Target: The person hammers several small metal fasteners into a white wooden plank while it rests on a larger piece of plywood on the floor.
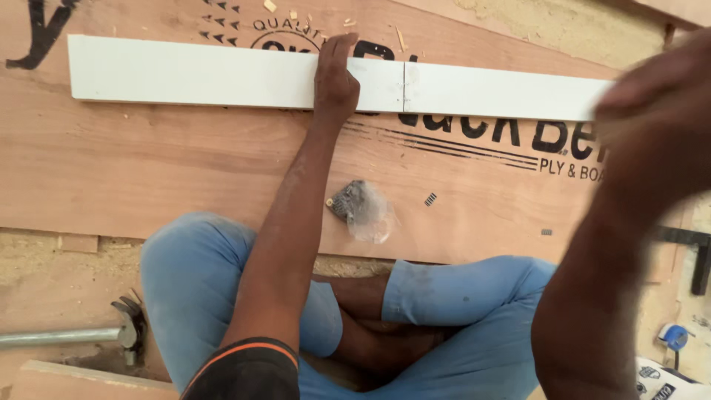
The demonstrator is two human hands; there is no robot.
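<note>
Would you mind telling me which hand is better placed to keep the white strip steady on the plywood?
Left: the left hand already presses flat on the white strip, while the right hand is raised, blurred and off it.

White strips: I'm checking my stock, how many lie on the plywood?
2: a long strip under the left hand, and a second strip butted at its right end, partly hidden by the blurred right hand.

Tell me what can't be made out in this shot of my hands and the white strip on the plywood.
- Right hand, head view: motion-blurred and cut by the right edge; open or holding something cannot be told.
- White strip: its right end is hidden behind that hand.
- Left hand: the strip under its palm is covered.
- Plastic bag: contents too small to identify.
- Hammer: handle cut by the left edge.
</note>
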